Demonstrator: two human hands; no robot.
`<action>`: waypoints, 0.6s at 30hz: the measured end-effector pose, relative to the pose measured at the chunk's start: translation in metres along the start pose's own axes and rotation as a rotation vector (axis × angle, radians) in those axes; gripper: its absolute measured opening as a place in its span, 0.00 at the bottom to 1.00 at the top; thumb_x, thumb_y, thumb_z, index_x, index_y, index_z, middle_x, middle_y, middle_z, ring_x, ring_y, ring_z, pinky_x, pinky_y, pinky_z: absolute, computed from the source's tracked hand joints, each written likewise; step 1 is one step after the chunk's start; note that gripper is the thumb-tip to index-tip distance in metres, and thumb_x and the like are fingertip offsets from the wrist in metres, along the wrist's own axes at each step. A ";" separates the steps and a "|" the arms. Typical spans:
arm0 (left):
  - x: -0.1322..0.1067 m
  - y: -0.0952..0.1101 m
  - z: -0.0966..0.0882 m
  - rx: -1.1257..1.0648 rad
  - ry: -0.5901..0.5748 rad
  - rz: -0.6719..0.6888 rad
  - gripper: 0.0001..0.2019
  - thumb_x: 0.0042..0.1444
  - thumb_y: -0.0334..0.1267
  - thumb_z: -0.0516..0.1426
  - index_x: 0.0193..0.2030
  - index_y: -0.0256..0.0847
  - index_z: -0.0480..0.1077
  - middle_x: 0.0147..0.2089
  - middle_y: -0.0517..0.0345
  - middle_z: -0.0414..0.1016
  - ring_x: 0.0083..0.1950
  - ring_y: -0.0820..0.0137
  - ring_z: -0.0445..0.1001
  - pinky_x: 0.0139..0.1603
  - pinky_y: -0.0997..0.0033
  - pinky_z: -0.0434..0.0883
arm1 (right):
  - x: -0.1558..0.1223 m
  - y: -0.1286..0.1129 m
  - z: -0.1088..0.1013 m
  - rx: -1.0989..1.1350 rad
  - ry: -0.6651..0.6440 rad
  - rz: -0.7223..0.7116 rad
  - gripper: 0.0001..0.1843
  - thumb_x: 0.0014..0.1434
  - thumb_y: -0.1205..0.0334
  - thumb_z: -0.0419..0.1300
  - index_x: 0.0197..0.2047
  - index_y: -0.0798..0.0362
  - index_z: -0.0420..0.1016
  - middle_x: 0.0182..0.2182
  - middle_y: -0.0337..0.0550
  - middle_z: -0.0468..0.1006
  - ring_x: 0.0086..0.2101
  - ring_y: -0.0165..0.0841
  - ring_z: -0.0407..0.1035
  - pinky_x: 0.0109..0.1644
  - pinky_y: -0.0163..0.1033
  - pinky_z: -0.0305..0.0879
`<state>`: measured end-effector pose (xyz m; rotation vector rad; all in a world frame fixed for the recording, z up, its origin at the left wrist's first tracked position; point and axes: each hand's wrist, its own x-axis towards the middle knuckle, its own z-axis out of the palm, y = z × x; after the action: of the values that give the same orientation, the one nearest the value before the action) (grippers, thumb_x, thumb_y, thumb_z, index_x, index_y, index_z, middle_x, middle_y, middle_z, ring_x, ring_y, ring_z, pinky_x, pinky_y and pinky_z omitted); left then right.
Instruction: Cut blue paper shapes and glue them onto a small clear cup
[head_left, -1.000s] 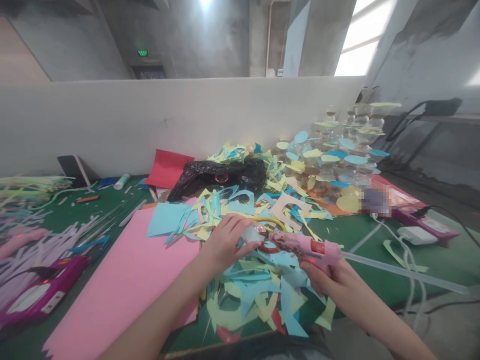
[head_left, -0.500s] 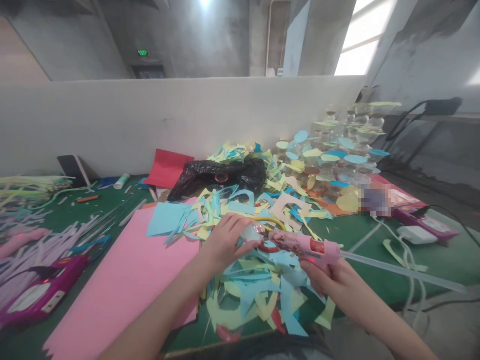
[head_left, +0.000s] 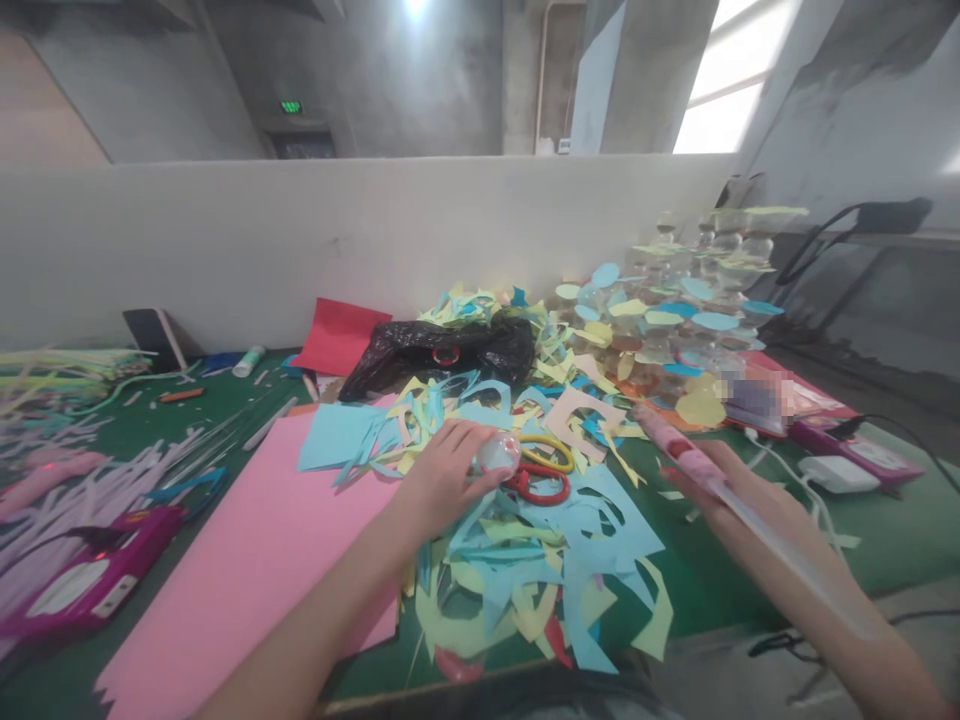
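In the head view, your right grip (head_left: pixel 739 492), closed around the pink glue gun (head_left: pixel 686 455), now swings away rightward from your left grip (head_left: pixel 450 468), which pinches the clear round piece (head_left: pixel 499 456) beside the scissors (head_left: pixel 553 469). With gun and piece apart, gluing there seems paused.

Qty: 2 pink glue guns (head_left: pixel 684 456), 2 purple pwr units (head_left: pixel 90 575), 1 blk bag (head_left: pixel 480 352).

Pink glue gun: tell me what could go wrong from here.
If hot, the glue gun could drip on the paper scraps near its nozzle. The glue stick, jutting back past the right hand, might snag. The clear rounded piece could slip from the left hand toward the scissors.
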<state>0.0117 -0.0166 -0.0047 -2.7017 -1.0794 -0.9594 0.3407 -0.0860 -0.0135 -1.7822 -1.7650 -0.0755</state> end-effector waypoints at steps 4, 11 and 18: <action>-0.001 -0.008 -0.002 0.017 -0.008 -0.080 0.17 0.63 0.47 0.52 0.53 0.40 0.67 0.48 0.49 0.73 0.51 0.60 0.70 0.50 0.58 0.70 | -0.003 0.025 0.022 -0.153 -0.072 -0.061 0.19 0.64 0.49 0.46 0.46 0.54 0.67 0.34 0.53 0.79 0.33 0.46 0.75 0.34 0.45 0.68; -0.001 -0.025 -0.004 0.044 0.008 -0.181 0.19 0.63 0.50 0.50 0.54 0.41 0.65 0.51 0.49 0.72 0.55 0.60 0.67 0.55 0.57 0.67 | -0.010 0.057 0.049 -0.452 -0.027 -0.330 0.21 0.67 0.49 0.46 0.47 0.57 0.69 0.39 0.57 0.76 0.37 0.47 0.69 0.41 0.49 0.65; 0.001 -0.034 -0.010 0.045 0.023 -0.304 0.19 0.64 0.50 0.50 0.53 0.39 0.65 0.50 0.49 0.71 0.56 0.61 0.66 0.57 0.57 0.65 | -0.009 0.023 0.017 -0.521 0.092 -0.430 0.21 0.69 0.55 0.42 0.44 0.54 0.73 0.41 0.55 0.76 0.42 0.48 0.68 0.43 0.50 0.64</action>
<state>-0.0152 0.0067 -0.0017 -2.5304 -1.5183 -0.9878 0.3545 -0.0837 -0.0399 -1.6519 -2.1646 -0.8471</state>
